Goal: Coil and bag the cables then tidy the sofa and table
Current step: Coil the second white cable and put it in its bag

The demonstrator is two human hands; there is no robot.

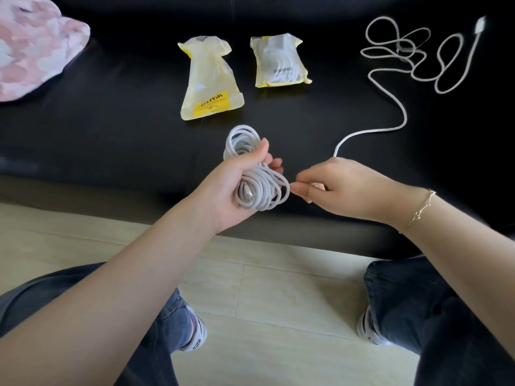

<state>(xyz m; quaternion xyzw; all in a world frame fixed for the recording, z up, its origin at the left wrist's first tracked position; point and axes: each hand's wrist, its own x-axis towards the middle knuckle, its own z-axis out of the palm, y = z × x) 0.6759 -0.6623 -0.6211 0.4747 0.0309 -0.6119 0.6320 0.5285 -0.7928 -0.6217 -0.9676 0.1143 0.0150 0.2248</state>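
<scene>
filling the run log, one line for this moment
left hand: holds coil | right hand: pinches cable | bags: on sofa

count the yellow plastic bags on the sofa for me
2. The left bag lies just beyond the coil in the left hand; the right bag lies beside it, already holding a cable.

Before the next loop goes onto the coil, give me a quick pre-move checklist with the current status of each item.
1. Coil held firmly in left hand: ok.
2. Right hand pinching the cable near the coil: ok.
3. Loose cable free to feed, not snagged: not ok, its far end lies in tangled loops on the sofa.
4. Plug at the far end clear of other things: ok.
5. Empty bag within reach and open: cannot tell whether open.
6. Other bag already holds a cable: ok.
</scene>
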